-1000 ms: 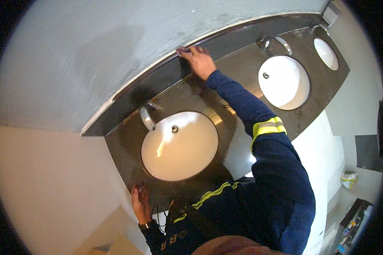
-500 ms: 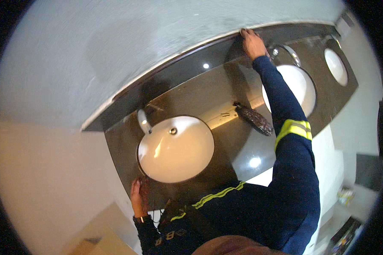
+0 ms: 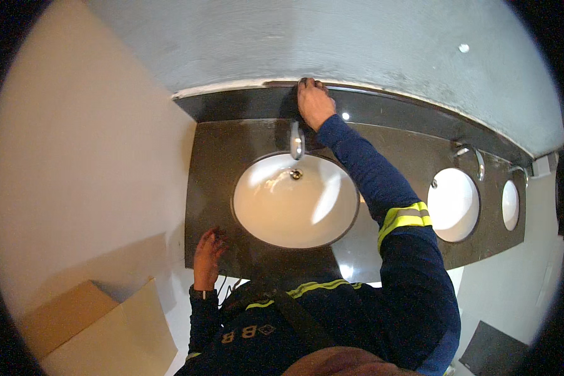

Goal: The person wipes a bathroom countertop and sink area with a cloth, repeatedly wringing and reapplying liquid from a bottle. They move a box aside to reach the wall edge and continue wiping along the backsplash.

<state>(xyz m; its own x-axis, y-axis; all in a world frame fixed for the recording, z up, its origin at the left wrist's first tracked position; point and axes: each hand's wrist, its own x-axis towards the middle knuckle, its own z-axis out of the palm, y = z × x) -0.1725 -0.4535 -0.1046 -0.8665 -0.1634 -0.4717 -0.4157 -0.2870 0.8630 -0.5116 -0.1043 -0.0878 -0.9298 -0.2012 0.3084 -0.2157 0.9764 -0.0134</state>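
Observation:
My right hand reaches to the dark backsplash behind the nearest sink, its darkened fingers bent and pressed together at the top edge. Whatever they may hold is hidden. Just below it stands a chrome faucet, over an oval white sink set in the brown countertop. My left hand is by the counter's front left corner, with stained fingers loosely spread and nothing visible in them. A pale, rough strip runs along the backsplash top where it meets the wall.
Two more white sinks, a middle one and a far one, lie to the right with their own faucets. An open cardboard box stands on the lower left. At the lower right is a dark flat panel.
My right hand has slid left along the backsplash top, from near the middle sink to the nearest one. The view has turned. The dark wrinkled object on the counter is out of sight.

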